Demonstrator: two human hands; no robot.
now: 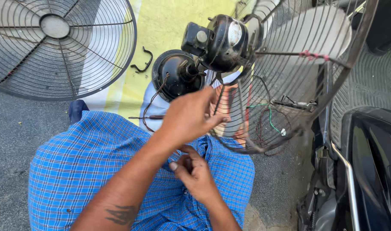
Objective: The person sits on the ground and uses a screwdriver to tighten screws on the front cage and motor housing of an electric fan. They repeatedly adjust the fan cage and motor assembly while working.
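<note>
Two hands, left hand [189,115] fingers grasping tilted wire guard [289,85], right hand [195,175] clenched

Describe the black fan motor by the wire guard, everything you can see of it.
The fan motor is a rounded, glossy black housing, metal by its look, with a pale round cap at one end and a boxy black block on its side. It sits raised against the rear wire guard, above a black dome cover. Neither hand touches it.

black fan motor [223,42] with rear wire guard [289,77], tilted over the lap, wires dangling
</note>
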